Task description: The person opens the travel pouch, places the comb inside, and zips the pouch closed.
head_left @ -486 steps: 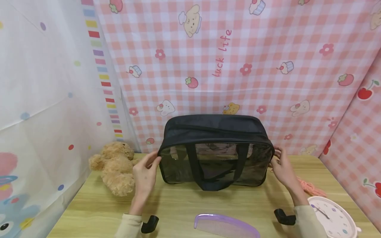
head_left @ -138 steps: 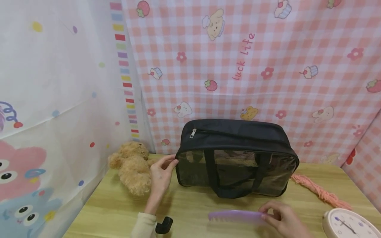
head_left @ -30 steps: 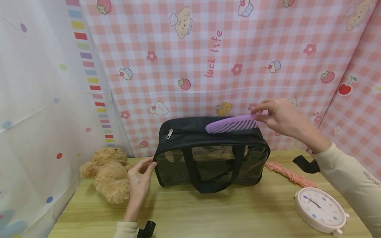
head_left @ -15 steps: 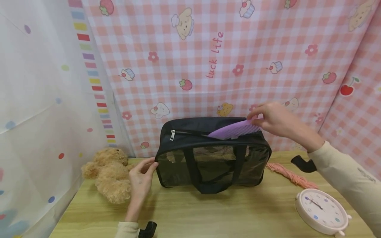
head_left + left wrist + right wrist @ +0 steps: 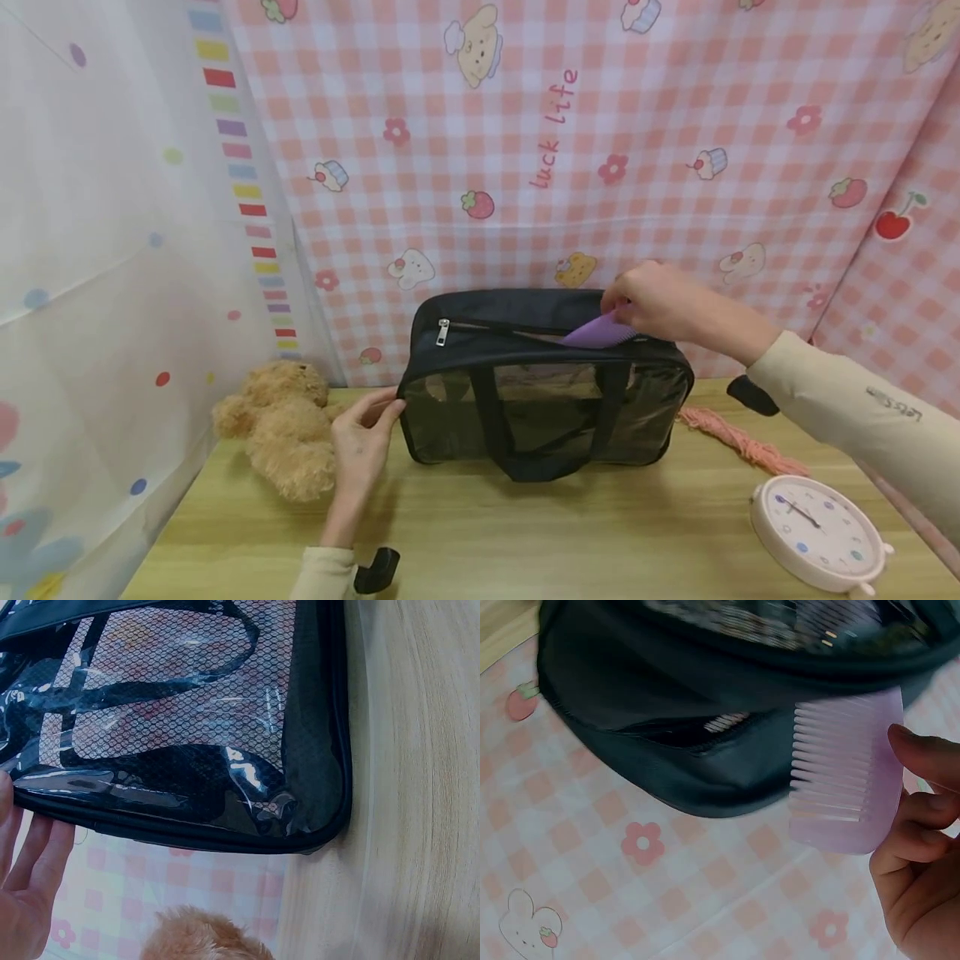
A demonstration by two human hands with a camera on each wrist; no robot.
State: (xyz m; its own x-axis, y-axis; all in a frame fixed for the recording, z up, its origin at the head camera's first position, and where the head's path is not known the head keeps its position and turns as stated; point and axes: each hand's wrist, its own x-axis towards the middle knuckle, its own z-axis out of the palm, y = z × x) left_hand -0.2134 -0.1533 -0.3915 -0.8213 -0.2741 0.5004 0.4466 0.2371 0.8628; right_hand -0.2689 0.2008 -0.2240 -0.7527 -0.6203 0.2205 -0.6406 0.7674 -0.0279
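Note:
A black bag with clear panels stands upright on the table, its top zipper partly undone. My left hand pinches the bag's left edge between thumb and fingers; the left wrist view shows the fingers behind that edge. Above the bag's top right, my right hand grips a purple comb by one end. The comb slants down into the zipper opening, so its far end is hidden in the head view. In the right wrist view the comb lies between thumb and curled fingers, teeth toward the bag.
A fluffy tan teddy bear lies left of the bag. To the right are a bundle of pink cord and a white round clock. A patterned pink cloth hangs close behind the bag.
My right hand has picked the comb up from the table, carried it above the bag and lowered it into the zipper opening. My left hand keeps holding the bag's left edge.

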